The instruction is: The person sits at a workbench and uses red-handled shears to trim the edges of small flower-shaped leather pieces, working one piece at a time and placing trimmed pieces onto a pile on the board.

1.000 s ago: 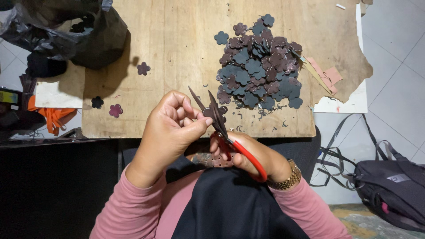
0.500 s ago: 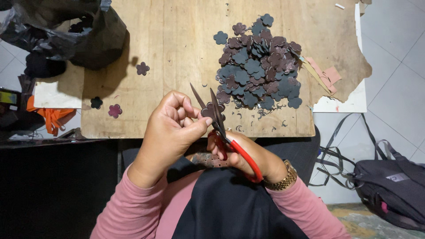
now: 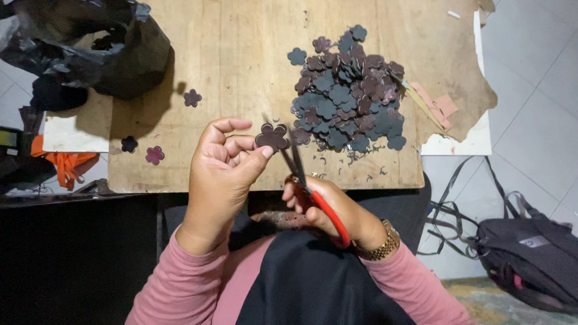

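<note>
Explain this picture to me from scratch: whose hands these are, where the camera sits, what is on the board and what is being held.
The view comes from a camera worn on a person's head, looking down at their own two bare hands. No machine is involved. The left hand pinches a small dark flower-shaped piece between thumb and fingers. The right hand, with a gold watch at the wrist, holds red-handled scissors whose blades touch that piece. Under them lies a wooden board. On it sits a pile of cut flower shapes, a few loose ones at the left, and a black plastic bag. A dark backpack lies on the floor at the right.
</note>
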`<action>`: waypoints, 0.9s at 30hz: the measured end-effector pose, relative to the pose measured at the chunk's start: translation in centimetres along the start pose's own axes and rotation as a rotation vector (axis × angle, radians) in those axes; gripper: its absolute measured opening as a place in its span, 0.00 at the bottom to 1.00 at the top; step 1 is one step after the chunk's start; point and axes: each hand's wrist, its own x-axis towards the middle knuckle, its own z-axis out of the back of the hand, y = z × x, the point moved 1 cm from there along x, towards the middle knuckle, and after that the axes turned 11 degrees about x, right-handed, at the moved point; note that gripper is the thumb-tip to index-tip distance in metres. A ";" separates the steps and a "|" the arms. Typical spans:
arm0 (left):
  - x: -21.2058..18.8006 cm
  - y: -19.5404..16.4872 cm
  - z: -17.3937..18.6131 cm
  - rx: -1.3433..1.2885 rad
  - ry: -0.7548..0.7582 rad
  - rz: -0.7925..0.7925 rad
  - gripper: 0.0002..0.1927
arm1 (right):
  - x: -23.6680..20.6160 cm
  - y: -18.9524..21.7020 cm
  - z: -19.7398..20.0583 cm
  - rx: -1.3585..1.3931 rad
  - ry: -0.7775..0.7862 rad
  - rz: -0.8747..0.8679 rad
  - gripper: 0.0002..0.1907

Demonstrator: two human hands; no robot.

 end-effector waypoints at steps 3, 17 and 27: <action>-0.1 0.1 0.1 -0.025 -0.007 -0.025 0.18 | -0.1 0.0 0.0 0.112 -0.105 0.052 0.28; -0.1 3.4 0.5 -0.081 0.105 -0.078 0.07 | 4.5 3.3 -1.6 0.022 -0.360 0.289 0.12; 0.3 2.2 0.9 -0.182 0.044 0.004 0.03 | 4.9 3.8 -0.7 0.128 -0.246 0.297 0.12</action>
